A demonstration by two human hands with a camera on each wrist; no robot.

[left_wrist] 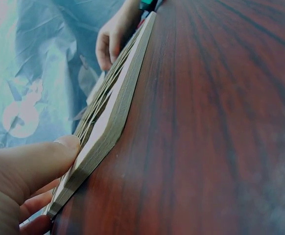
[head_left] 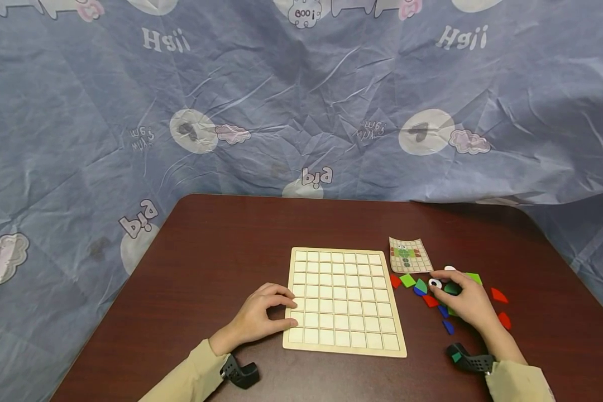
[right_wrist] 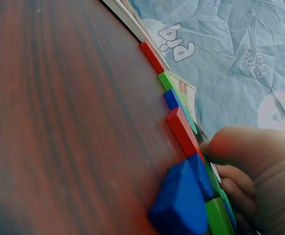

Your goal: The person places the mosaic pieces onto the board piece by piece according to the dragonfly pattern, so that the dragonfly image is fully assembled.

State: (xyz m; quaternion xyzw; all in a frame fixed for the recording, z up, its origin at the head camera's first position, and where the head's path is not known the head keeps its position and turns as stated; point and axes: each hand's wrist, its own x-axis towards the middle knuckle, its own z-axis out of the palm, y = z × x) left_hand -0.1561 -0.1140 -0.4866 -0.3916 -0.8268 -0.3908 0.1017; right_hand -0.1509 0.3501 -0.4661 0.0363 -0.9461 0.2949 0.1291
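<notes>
A pale wooden grid board (head_left: pixel 344 301) lies on the table. My left hand (head_left: pixel 263 312) rests on its left edge, thumb and fingers spread apart; in the left wrist view the thumb (left_wrist: pixel 49 159) lies on the rim. Over a pile of coloured pieces, my right hand (head_left: pixel 464 298) pinches a white disc with a black centre (head_left: pixel 434 283) between thumb and forefinger. Its fingers partly cover a dark green piece (head_left: pixel 452 288). Near them lie a red piece (head_left: pixel 430 301), a light green square (head_left: pixel 407 280) and a blue piece (head_left: pixel 449 327). A second white disc (head_left: pixel 449 268) shows behind the hand.
A pattern card (head_left: pixel 409 257) with a green and red figure stands slightly curled behind the pieces. Two red pieces (head_left: pixel 499 296) lie apart at the right. A blue printed cloth (head_left: pixel 301 100) hangs behind the dark brown table (head_left: pixel 231 234).
</notes>
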